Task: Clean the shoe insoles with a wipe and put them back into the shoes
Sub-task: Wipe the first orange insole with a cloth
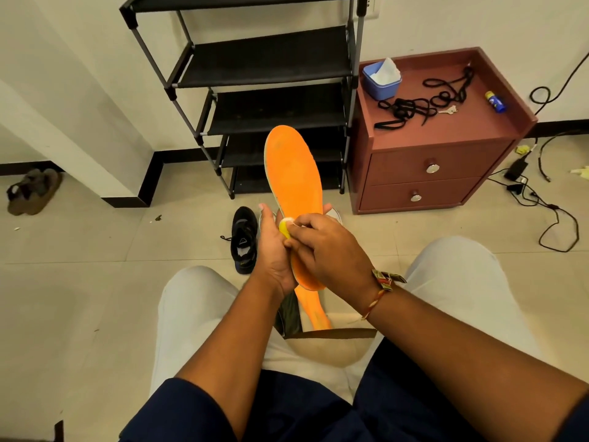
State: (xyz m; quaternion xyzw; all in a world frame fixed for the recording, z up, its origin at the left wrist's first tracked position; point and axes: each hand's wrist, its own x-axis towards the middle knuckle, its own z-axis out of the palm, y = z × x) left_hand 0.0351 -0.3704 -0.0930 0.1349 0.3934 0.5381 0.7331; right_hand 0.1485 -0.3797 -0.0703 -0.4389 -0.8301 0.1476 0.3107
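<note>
Centre frame: person's left hand (271, 250) grips an orange insole (293, 173) from the side, fingers curled round its lower half, toe end tilted up toward the top of the frame. Right hand (331, 250), thread band at the wrist, pinches a small wadded wipe (284, 225) and presses it onto the insole's left edge, just beside the left thumb. A second insole (314, 311), also orange, lies below the hands btwn the knees. Black shoe (243, 239) sits on the floor tiles just left of the hands, w/ its opening up. Behind, top centre, a black shoe rack (264, 68); to its right a red-brown cabinet (424, 173) w/ a blue tub (381, 81) of tissues, black laces (414, 105), a key (447, 110) and a small bottle (495, 102) on top. Sandals (32, 191) at left edge; cables (541, 199) on the floor at far right.
</note>
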